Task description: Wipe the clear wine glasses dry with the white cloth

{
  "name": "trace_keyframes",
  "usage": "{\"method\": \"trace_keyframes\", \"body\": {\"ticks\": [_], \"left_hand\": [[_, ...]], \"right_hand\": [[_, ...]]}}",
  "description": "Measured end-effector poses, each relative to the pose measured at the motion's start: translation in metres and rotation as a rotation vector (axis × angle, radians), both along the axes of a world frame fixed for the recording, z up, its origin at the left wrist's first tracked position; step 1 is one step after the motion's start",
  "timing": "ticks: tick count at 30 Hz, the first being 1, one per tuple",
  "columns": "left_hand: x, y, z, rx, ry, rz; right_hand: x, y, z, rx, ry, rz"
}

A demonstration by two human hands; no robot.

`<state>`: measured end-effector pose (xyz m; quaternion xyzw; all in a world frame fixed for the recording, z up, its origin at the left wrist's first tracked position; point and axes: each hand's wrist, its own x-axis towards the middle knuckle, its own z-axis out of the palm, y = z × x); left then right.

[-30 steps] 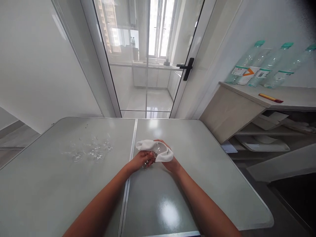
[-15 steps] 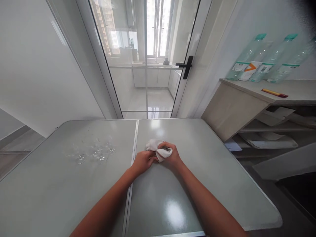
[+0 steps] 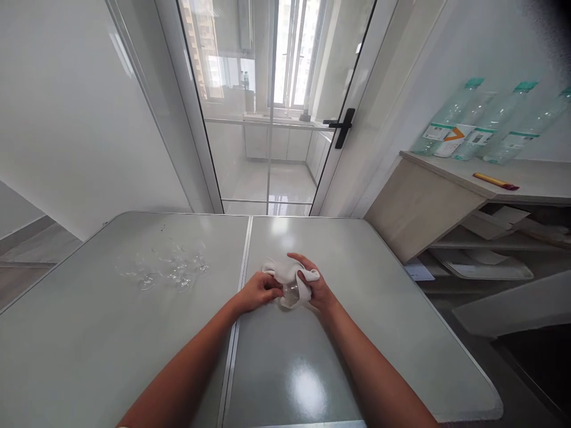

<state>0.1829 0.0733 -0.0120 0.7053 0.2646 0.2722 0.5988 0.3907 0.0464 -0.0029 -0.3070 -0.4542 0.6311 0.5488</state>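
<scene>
Over the middle of the grey table [image 3: 339, 333], both my hands meet around a small clear glass [image 3: 291, 292]. My left hand [image 3: 255, 291] pinches the glass from the left side. A white cloth [image 3: 285, 271] is wrapped over the glass, and my right hand [image 3: 314, 286] grips this cloth with curled fingers, pressing it onto the glass. Only a small part of the glass shows under the cloth. Several more clear stemmed glasses [image 3: 167, 270] stand together on the left half of the table, well away from both hands.
A glass sliding door with a black handle [image 3: 341, 126] stands behind the table. To the right is a wooden shelf unit [image 3: 428, 196] carrying three large clear bottles [image 3: 484, 122] and a yellow-red tool [image 3: 495, 181]. A seam [image 3: 236, 333] splits the table.
My right hand has turned the cloth around the glass, so more of the glass now shows below it. My left hand keeps its hold. The camera has shifted slightly.
</scene>
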Motion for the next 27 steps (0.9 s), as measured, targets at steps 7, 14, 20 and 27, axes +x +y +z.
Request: {"method": "trace_keyframes", "body": {"ticks": [7,14,20,27], "left_hand": [[0.002,0.005,-0.006,-0.134,-0.137,0.162],[0.006,0.005,-0.005,0.006,-0.113,0.385],[0.007,0.001,-0.006,0.351,0.118,0.501],[0.004,-0.004,-0.004,0.184,0.081,0.08]], "right_hand": [[-0.017,-0.006,0.015,0.014,0.02,0.049],[-0.025,0.012,-0.019,-0.002,-0.074,-0.293],[-0.026,0.006,-0.004,-0.004,0.127,-0.369],[0.0,-0.003,0.005,0.12,-0.163,-0.169]]}}
